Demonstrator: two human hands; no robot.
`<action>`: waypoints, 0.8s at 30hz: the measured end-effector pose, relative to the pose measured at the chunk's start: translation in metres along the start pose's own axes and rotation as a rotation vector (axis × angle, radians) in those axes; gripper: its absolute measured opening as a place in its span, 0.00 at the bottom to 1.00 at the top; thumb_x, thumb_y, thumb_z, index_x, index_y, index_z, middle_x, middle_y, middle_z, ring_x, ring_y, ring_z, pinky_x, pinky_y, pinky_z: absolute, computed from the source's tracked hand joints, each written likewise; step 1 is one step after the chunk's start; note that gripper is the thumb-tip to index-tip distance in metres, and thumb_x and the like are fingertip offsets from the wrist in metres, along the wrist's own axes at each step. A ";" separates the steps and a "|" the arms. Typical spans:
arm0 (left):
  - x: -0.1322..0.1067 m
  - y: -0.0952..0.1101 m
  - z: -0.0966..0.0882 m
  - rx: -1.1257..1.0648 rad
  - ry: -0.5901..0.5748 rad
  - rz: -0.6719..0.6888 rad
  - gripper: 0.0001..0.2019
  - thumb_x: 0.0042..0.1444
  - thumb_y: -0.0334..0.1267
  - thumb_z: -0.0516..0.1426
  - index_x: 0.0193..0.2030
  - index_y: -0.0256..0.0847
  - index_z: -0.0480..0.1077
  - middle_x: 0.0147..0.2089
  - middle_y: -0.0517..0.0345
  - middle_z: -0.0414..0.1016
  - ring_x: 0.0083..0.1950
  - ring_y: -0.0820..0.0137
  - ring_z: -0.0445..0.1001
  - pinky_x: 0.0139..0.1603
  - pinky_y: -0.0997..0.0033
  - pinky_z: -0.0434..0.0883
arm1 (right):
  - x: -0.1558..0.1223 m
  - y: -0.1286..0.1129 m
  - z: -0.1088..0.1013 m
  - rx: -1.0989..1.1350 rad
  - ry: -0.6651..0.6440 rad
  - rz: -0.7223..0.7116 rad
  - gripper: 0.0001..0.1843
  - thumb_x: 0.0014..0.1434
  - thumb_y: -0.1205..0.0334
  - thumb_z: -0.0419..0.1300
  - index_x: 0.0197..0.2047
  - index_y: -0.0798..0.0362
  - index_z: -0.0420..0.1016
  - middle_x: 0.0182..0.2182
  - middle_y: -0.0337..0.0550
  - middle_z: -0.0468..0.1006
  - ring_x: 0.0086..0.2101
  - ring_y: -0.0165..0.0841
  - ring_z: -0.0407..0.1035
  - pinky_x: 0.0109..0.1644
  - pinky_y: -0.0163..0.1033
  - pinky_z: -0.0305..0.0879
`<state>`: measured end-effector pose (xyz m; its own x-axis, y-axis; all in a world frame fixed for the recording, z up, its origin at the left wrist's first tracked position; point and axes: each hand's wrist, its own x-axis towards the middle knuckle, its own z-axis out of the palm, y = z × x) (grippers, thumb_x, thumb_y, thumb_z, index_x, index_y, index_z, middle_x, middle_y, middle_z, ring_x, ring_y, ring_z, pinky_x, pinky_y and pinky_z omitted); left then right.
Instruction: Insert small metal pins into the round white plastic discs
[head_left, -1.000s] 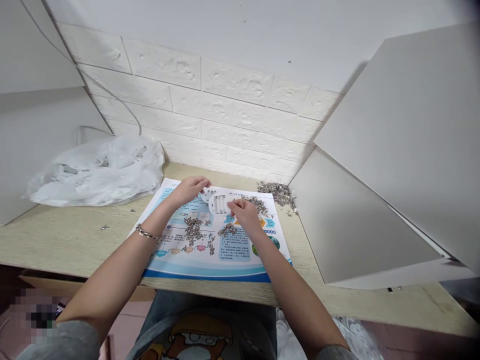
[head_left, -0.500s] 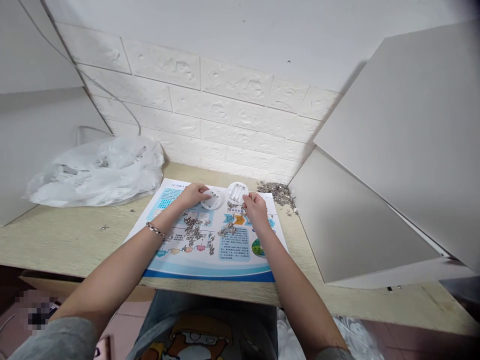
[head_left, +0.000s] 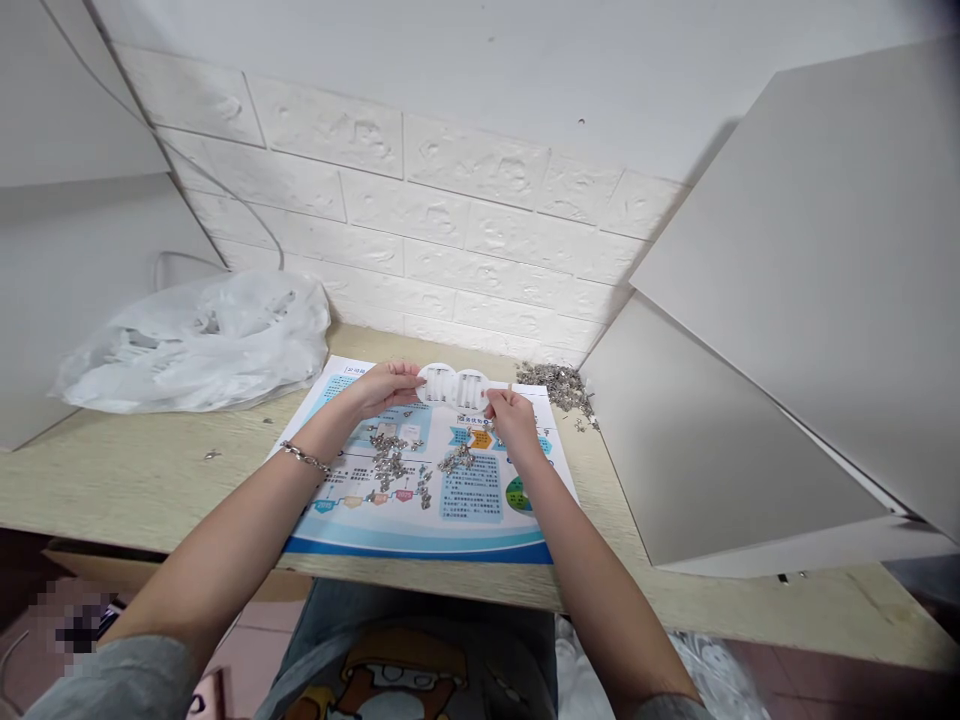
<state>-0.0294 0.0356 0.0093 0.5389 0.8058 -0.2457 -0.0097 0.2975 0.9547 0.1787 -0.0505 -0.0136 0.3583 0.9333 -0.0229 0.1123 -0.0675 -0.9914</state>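
My left hand (head_left: 391,387) pinches the edge of a round white plastic battery holder (head_left: 438,386) with slots across its face. A second battery holder (head_left: 472,391), of the same kind, is gripped at its right edge by my right hand (head_left: 508,408). The two discs are side by side above the printed sheet, their edges meeting or overlapping; which, I cannot tell. Below them, small metal contact pieces (head_left: 388,458) lie in a loose heap on the sheet. A smaller cluster of metal pieces (head_left: 457,459) is to its right.
The printed sheet (head_left: 487,540) covers the middle of the wooden table (head_left: 225,500). A pile of metal pieces (head_left: 559,385) sits at the back right. A white plastic bag (head_left: 202,345) lies on the left. Grey panels (head_left: 735,430) stand at the right, with a brick-patterned wall (head_left: 465,230) behind.
My left hand has turned its battery holder up to face me and brought it right, against the other one. My right hand has barely moved.
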 end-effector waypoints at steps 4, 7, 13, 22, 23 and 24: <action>-0.003 0.002 -0.004 0.050 -0.080 -0.002 0.07 0.45 0.33 0.61 0.33 0.37 0.73 0.34 0.55 0.73 0.36 0.74 0.71 0.41 0.74 0.68 | 0.002 0.003 -0.002 -0.008 0.004 -0.010 0.17 0.49 0.51 0.52 0.18 0.54 0.61 0.13 0.37 0.62 0.14 0.24 0.52 0.19 0.32 0.47; -0.003 0.003 -0.006 0.058 -0.069 0.000 0.06 0.45 0.32 0.61 0.33 0.37 0.73 0.34 0.54 0.74 0.36 0.73 0.71 0.42 0.73 0.68 | 0.005 0.006 -0.004 -0.028 0.022 -0.015 0.17 0.49 0.51 0.52 0.17 0.53 0.60 0.12 0.36 0.60 0.14 0.24 0.51 0.18 0.32 0.47; -0.003 0.002 -0.008 0.058 -0.059 -0.003 0.06 0.44 0.32 0.62 0.32 0.38 0.73 0.35 0.55 0.74 0.37 0.73 0.71 0.43 0.73 0.68 | 0.010 0.008 -0.007 -0.042 0.039 0.019 0.16 0.49 0.52 0.51 0.18 0.53 0.60 0.10 0.35 0.59 0.12 0.24 0.49 0.17 0.32 0.45; -0.006 0.006 -0.007 0.033 -0.121 -0.012 0.08 0.46 0.31 0.61 0.36 0.35 0.72 0.37 0.53 0.73 0.38 0.73 0.71 0.44 0.74 0.67 | 0.011 0.008 -0.007 -0.040 0.041 0.016 0.16 0.49 0.52 0.52 0.18 0.53 0.59 0.11 0.34 0.58 0.12 0.24 0.48 0.16 0.32 0.44; -0.006 0.006 -0.007 0.028 -0.116 -0.015 0.08 0.46 0.30 0.61 0.36 0.35 0.72 0.36 0.53 0.73 0.37 0.73 0.71 0.43 0.74 0.67 | 0.011 0.007 -0.007 -0.028 0.040 0.009 0.15 0.49 0.52 0.52 0.19 0.53 0.58 0.11 0.34 0.58 0.12 0.24 0.48 0.16 0.32 0.45; -0.006 0.006 -0.006 0.025 -0.116 -0.015 0.08 0.46 0.30 0.61 0.35 0.35 0.72 0.36 0.53 0.73 0.37 0.74 0.71 0.43 0.74 0.68 | 0.011 0.007 -0.006 -0.016 0.042 0.001 0.15 0.49 0.52 0.52 0.19 0.53 0.58 0.12 0.34 0.58 0.13 0.24 0.49 0.16 0.32 0.45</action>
<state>-0.0380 0.0360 0.0155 0.6324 0.7365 -0.2402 0.0192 0.2950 0.9553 0.1892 -0.0433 -0.0202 0.3966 0.9178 -0.0178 0.1264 -0.0738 -0.9892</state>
